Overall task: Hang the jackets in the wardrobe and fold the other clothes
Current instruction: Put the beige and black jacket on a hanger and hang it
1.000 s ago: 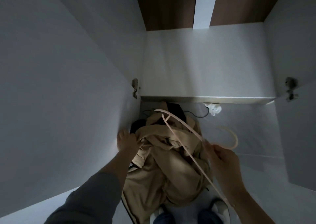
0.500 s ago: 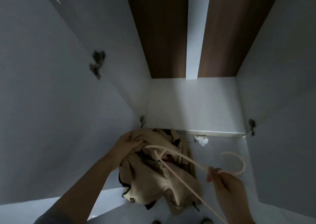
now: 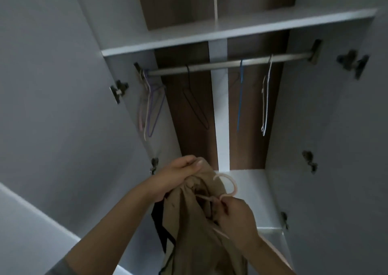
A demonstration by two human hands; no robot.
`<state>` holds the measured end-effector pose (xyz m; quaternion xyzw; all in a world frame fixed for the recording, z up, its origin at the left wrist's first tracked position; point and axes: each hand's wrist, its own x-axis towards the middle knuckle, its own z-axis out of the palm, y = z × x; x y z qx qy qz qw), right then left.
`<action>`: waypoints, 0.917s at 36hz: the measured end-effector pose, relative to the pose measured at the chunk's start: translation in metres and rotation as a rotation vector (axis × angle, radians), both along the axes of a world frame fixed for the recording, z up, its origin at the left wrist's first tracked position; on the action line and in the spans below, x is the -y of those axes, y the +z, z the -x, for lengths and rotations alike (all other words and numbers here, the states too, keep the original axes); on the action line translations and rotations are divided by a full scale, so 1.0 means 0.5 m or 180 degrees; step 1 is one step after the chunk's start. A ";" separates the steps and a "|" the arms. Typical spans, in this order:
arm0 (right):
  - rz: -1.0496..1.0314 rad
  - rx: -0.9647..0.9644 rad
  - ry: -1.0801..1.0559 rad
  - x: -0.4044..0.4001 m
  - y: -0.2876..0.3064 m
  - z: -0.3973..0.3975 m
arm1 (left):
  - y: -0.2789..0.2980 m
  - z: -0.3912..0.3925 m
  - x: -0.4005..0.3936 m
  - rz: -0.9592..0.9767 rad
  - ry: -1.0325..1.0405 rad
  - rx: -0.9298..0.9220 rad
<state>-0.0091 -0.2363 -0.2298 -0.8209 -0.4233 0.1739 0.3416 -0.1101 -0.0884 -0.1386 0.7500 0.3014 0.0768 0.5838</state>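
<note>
Open wardrobe (image 3: 327,127), rail (image 3: 226,63) at 12 o'clock; beige jacket (image 3: 199,232) low at 6 o'clock.
Left hand (image 3: 178,176) grips the collar, right hand (image 3: 235,218) pinches the pink hanger (image 3: 227,185) inside; seat both shoulders well, then lift the hook to the rail's free middle.

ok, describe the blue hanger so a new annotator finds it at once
Start at the metal rail running across the open wardrobe, under the white shelf. Right of the white centre strip, the blue hanger hangs edge-on and empty. It is the only bright blue one: the hanger to its right is whitish, and the dark hanger hangs left of the strip.
</note>
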 end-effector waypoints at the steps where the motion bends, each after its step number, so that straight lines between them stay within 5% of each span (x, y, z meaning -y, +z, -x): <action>1: -0.0115 -0.0173 -0.0218 -0.001 0.021 0.001 | 0.027 0.011 0.000 -0.0050 0.0029 0.0095; 5: -0.0980 -0.1227 -0.0864 0.003 0.105 -0.006 | 0.112 0.047 0.011 -0.1123 0.0033 0.0378; 8: -0.1573 -0.0602 -0.0551 0.002 0.166 -0.014 | 0.142 0.055 0.023 -0.2127 -0.0119 0.0335; 11: -0.2013 -0.0565 -0.0297 -0.007 0.205 -0.022 | 0.152 0.060 0.020 -0.3907 0.0067 0.0176; 13: -0.2294 -0.0650 -0.0078 -0.010 0.224 -0.028 | 0.171 0.062 0.018 -0.4536 0.0099 0.0329; 16: -0.2515 -0.0511 0.0264 -0.016 0.273 -0.043 | 0.206 0.062 0.013 -0.4140 -0.0279 0.0245; 22: -0.2015 0.0479 0.0501 -0.047 0.380 -0.075 | 0.222 0.054 -0.023 -0.4054 0.0061 0.0432; 27: -0.2791 0.1436 0.0096 -0.015 0.382 -0.087 | 0.221 0.043 -0.052 -0.3100 0.0441 0.0737; 30: -0.3128 0.1287 0.0050 0.029 0.281 -0.073 | 0.222 0.042 -0.068 -0.2928 0.0626 0.0863; 33: -0.2595 0.0490 0.0090 0.041 0.141 -0.051 | 0.235 0.045 -0.074 -0.2745 0.0755 0.1085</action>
